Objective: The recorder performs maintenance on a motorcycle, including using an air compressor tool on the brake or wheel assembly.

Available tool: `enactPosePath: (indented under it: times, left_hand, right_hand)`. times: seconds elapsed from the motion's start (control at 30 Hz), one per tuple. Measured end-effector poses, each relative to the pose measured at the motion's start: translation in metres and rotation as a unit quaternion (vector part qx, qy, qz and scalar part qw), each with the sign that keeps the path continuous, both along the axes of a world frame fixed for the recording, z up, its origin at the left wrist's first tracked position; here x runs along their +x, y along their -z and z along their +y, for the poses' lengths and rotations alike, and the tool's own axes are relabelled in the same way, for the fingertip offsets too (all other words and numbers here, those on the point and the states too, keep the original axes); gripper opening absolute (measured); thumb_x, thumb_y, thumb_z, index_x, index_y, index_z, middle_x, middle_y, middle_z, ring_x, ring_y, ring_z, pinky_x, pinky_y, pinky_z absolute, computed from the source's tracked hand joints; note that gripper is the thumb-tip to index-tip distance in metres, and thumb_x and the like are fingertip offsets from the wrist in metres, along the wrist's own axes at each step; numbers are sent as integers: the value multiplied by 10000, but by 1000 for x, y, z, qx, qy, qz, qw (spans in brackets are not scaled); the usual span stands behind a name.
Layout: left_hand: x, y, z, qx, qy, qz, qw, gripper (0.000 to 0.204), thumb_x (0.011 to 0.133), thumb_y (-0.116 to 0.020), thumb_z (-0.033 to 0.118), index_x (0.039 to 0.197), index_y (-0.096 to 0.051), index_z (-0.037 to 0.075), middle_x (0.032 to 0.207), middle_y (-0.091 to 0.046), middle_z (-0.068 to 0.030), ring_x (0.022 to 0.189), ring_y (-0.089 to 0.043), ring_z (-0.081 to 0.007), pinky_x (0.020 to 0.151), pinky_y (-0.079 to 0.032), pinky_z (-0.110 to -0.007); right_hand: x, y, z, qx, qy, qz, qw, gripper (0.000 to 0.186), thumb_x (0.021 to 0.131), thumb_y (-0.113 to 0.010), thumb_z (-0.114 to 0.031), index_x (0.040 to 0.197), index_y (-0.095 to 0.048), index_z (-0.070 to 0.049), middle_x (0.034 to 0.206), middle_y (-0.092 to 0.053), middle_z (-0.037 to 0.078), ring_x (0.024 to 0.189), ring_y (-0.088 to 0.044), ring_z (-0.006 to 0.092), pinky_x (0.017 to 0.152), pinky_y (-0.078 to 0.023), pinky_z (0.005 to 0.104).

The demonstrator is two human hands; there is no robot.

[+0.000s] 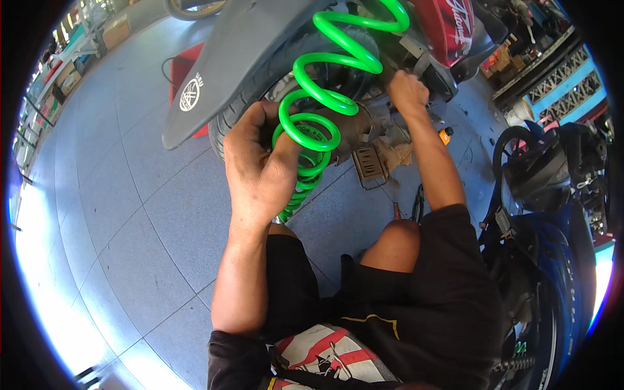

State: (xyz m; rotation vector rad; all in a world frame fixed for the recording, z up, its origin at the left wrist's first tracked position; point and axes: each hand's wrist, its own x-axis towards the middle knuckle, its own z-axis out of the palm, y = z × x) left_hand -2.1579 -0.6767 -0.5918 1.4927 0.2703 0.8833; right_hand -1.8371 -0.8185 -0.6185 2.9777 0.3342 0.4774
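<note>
A bright green coiled hose (335, 101) hangs close in front of me, running from the top down to beside my left wrist. My left hand (257, 166) is curled behind its loops, near the rear tyre (224, 123) of a motorcycle. Its fingers and thumb close round something dark that the coils mostly cover. Farther right, my right hand (408, 94) is closed in a fist at the motorcycle's underside, beside a dark part (437, 78). What it grips is hidden. The grey rear fender (227, 75) slants above the tyre, and a red body panel (448, 32) shows at the top.
A slotted foot-pedal-like part (370, 166) sticks out below the machine. A small orange-capped bottle (445, 134) stands on the blue tiled floor (162, 195). Another motorcycle, blue and black (559, 260), is close on my right. Boxes (68, 78) and shelving line the far left.
</note>
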Motion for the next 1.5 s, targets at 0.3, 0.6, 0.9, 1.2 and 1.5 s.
enactPosePath:
  times: [0.3, 0.6, 0.9, 1.2, 1.5]
  left_hand:
    - [5, 4, -2, -18, -3, -16, 1000, 143, 776, -576, 44, 870, -603, -61, 713, -632, -82, 649, -555, -93, 588, -455, -251]
    - [-3, 3, 8, -19, -1, -8, 1000, 157, 772, -579, 41, 897, -602, -51, 701, -620, -66, 648, -539, -84, 584, -443, -247]
    - [8, 7, 14, -20, 13, -11, 1000, 125, 811, -567, 34, 894, -604, -52, 770, -645, -61, 709, -581, -91, 647, -461, -226]
    - [5, 5, 8, -69, 34, -18, 997, 103, 824, -591, 27, 895, -599, -48, 769, -653, -64, 696, -593, -84, 637, -467, -219]
    - [8, 5, 14, -24, 5, -24, 999, 92, 837, -572, 14, 899, -595, -50, 777, -651, -64, 701, -600, -91, 646, -476, -226]
  right_hand:
    - [-7, -3, 7, -60, -73, 25, 995, 300, 896, -460, -195, 1014, -703, -64, 1062, -664, 223, 996, -654, 369, 835, -533, 464]
    - [1, 3, 27, 9, -58, -16, 998, 319, 900, -449, -198, 1069, -687, -67, 1088, -658, 215, 1034, -637, 376, 873, -516, 451]
    - [15, 10, 3, 5, -87, 16, 996, 283, 822, -589, -225, 1036, -632, -46, 1031, -653, 222, 948, -652, 402, 820, -527, 483]
    - [47, -1, 15, 4, -82, 8, 997, 281, 840, -567, -234, 1036, -643, -47, 1055, -654, 211, 991, -648, 370, 834, -525, 469]
    - [50, -15, 35, -22, -107, -37, 993, 280, 885, -450, -164, 1007, -687, -77, 1022, -673, 202, 972, -661, 359, 799, -539, 468]
